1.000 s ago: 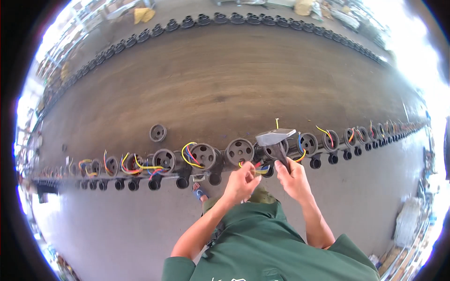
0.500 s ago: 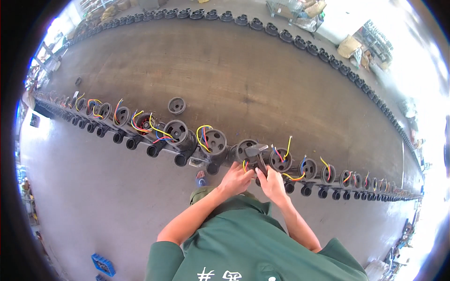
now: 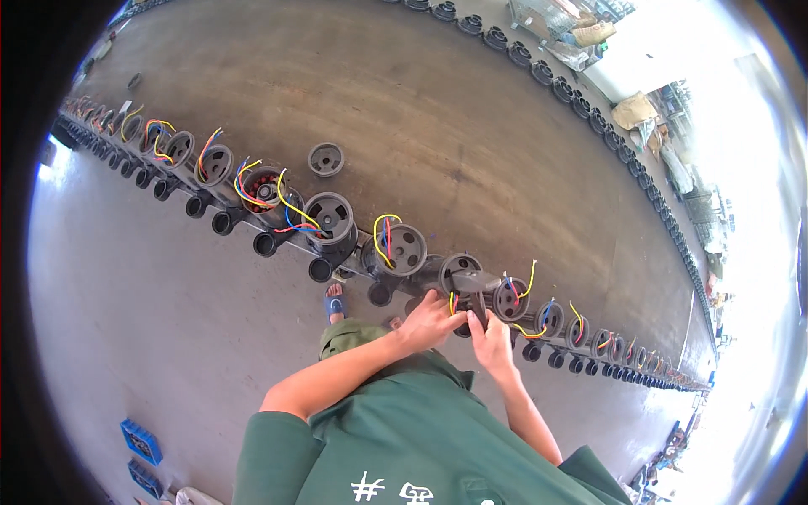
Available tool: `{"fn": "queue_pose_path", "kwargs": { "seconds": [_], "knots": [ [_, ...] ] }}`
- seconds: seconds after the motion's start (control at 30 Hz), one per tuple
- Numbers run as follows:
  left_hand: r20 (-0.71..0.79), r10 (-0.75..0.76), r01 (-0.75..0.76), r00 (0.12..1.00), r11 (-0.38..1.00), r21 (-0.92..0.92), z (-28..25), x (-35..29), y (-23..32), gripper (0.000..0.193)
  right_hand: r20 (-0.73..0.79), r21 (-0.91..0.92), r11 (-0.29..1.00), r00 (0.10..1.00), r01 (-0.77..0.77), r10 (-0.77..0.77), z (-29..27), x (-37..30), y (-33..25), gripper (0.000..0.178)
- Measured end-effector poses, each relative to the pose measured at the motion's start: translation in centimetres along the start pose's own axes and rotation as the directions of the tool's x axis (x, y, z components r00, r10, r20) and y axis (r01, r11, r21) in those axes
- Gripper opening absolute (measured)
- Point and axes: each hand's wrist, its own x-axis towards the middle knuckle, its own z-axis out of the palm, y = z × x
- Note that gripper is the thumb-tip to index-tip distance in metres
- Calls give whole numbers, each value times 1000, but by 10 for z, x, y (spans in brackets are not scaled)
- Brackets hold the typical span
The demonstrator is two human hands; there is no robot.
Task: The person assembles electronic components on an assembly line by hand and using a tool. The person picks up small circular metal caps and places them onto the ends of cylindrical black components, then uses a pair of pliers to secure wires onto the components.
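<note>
Carefully keep the wires clear of the hammer: the right hand grips its handle beside the dark housing at the table's near edge; the left hand curls alongside (pinch indiscernible).

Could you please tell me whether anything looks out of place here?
One dark round cover lies loose on the worktable; nearby, one motor housing stands open with its inside exposed, unlike the covered housing beside it.
</note>
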Motion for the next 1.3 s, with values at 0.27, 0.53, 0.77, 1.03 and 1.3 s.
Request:
{"fn": "queue_pose_path", "kwargs": {
  "seconds": [0.27,0.53,0.77,1.03,1.3],
  "knots": [
    [161,-30,29,987,1000,5,-11,5,-3,22,29,245,963,994,-108,104,-58,-3,-70,33],
    [182,74,-78,981,997,18,-42,11,-14,21,162,175,952,961,-252,224,-43,5,-45,39],
    [234,36,-50,972,997,53,-46,23,2,18,-36,19,995,995,-97,98,-21,-4,-36,39],
    [296,-22,-8,955,995,100,-59,28,11,41,90,238,957,985,-167,150,-55,6,-51,39],
    [447,-354,-26,821,760,649,-157,114,1,94,30,391,905,985,-168,170,-35,-18,-36,39]
  ]
}}
